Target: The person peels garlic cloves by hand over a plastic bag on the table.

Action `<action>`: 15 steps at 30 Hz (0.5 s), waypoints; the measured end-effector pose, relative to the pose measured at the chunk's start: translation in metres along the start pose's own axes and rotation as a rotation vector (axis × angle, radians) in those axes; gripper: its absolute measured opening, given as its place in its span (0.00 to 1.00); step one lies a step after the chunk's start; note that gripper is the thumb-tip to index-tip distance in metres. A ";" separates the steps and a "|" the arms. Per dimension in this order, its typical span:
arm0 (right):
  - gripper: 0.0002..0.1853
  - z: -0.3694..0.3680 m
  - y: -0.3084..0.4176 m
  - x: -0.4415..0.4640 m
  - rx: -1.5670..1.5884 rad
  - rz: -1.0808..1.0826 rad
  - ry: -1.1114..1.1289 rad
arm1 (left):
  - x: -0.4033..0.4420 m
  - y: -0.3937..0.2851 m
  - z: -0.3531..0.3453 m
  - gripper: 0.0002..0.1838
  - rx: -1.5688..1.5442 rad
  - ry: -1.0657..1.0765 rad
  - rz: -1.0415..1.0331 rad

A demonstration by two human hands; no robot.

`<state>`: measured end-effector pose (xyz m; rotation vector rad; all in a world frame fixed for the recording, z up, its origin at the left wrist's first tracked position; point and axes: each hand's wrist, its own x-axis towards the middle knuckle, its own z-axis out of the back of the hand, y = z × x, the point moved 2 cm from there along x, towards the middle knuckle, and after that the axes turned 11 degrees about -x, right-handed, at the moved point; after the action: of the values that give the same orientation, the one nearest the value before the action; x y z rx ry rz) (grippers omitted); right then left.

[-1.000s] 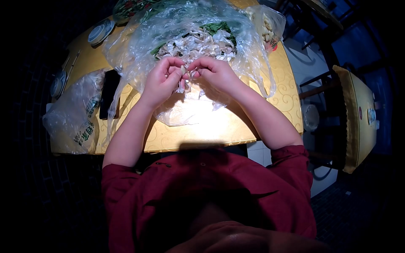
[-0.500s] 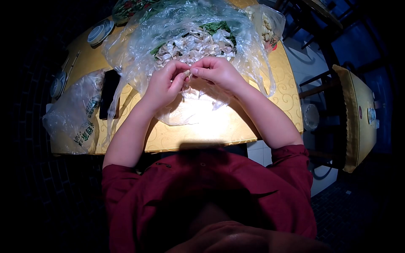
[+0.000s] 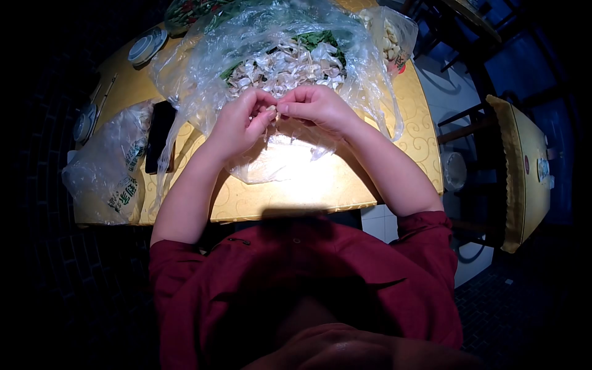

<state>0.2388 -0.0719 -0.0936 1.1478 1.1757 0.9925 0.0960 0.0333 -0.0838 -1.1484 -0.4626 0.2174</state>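
Observation:
Between my two hands is a small pale garlic clove [image 3: 271,109]. My left hand [image 3: 243,118] pinches it between thumb and fingertips. My right hand [image 3: 317,110] is closed, thumb against forefinger, right beside the clove; a bit of skin may be in that pinch, but it is too small to make out. Just beyond the hands, a heap of garlic skins [image 3: 287,68] lies in a large clear plastic bag [image 3: 203,68], with green leaves [image 3: 317,41] showing among them. A second clear bag of peeled garlic cloves [image 3: 391,43] stands at the back right.
On the yellow-clothed table [image 3: 296,197], a printed plastic bag [image 3: 111,166] lies at the left beside a dark phone-like slab [image 3: 161,137]. Stacked dishes [image 3: 147,47] sit at the back left. A chair with a yellow cover [image 3: 524,172] is to the right.
The fingertips have shifted slightly around the clove, and the right thumb has drawn a little back from it. Bags and heap stay where they were.

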 end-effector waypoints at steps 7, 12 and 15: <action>0.08 -0.003 -0.002 0.000 -0.029 0.002 -0.033 | -0.002 0.001 -0.001 0.10 0.035 0.044 -0.027; 0.07 -0.004 -0.001 -0.001 -0.148 0.011 -0.076 | -0.003 -0.001 0.000 0.10 0.039 0.068 -0.013; 0.07 -0.005 -0.002 -0.001 -0.209 0.011 -0.097 | -0.002 0.000 0.000 0.10 0.015 0.089 0.018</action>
<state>0.2341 -0.0724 -0.0958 1.0252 0.9651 1.0312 0.0938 0.0324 -0.0845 -1.1430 -0.3721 0.1842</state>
